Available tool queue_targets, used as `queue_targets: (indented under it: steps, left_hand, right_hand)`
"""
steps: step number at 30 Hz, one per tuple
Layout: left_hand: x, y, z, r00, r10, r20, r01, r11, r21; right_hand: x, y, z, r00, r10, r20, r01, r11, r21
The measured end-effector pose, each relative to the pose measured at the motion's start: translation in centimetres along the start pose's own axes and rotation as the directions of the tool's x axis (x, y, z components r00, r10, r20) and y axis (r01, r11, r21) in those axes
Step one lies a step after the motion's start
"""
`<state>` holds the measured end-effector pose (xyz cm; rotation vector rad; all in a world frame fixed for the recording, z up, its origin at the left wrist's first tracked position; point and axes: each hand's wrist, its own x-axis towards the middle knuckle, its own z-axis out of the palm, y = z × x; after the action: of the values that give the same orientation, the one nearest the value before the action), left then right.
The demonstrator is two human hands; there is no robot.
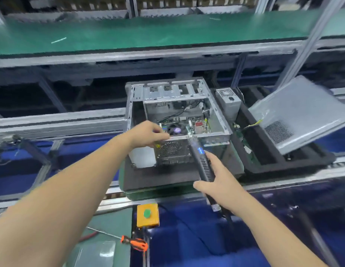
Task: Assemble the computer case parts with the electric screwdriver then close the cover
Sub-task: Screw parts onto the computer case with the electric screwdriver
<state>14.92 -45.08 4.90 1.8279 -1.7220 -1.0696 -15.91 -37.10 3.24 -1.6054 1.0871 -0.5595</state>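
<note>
Open grey sheet-metal computer case [179, 120] lies on its side on a black foam pallet [160, 178], top panel off, on the conveyor line in front of the person. Inside: green motherboard [194, 128] with a round black cooler fan [174, 130], loose black cables along the far wall. Near face of the case shows a perforated power-supply grille [170, 149].

Left hand [146, 133] reaches over the near top edge of the case, just above the grille. Grip narrow: fingertips curled down and pinched together at the rim; whether a screw is between them I cannot tell, too blurred.

Right hand [219, 180] holds the black electric screwdriver [201, 160] by its ribbed barrel, fingers wrapped round it, thumb along the near side. Tool tilts up and away, its bit end at the near top edge of the case, right of the left hand. A blue light shows on the barrel. Its cord trails from the butt end down past the wrist.

Grey flat metal cover panel [300, 112] with a mesh vent patch stands tilted to the right of the case, leaning over a second black tray [273, 164]. A small grey power-supply box [228, 101] sits between case and panel.

Near edge of the counter: yellow box with a green button [148, 214], and an orange-and-black hand screwdriver [135, 244] lying flat.
</note>
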Motion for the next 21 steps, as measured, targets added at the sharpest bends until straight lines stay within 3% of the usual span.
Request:
queue_targets:
  steps: [3, 9, 13, 21]
  left_hand:
    - [-0.3, -0.5, -0.2, 1.000, 0.005, 0.028, -0.004, 0.999, -0.037]
    - [-1.5, -0.2, -1.4, 0.999, 0.033, -0.022, -0.031, 0.997, 0.074]
    - [-1.6, -0.4, -0.7, 0.997, 0.026, -0.071, -0.023, 0.999, 0.049]
    - [-1.3, -1.1, -0.3, 0.994, 0.023, -0.109, -0.020, 0.999, 0.026]
  right_hand:
    - [-0.9, 0.6, 1.8, 0.999, 0.034, 0.014, -0.034, 0.999, 0.015]
    - [-1.8, 0.7, 5.0, 0.988, 0.094, 0.120, -0.095, 0.995, -0.001]
    - [-1.5, 0.4, 7.2, 0.982, 0.103, 0.159, -0.103, 0.995, -0.010]
    - [-1.2, -0.1, 9.4, 0.986, 0.105, 0.128, -0.111, 0.993, 0.037]
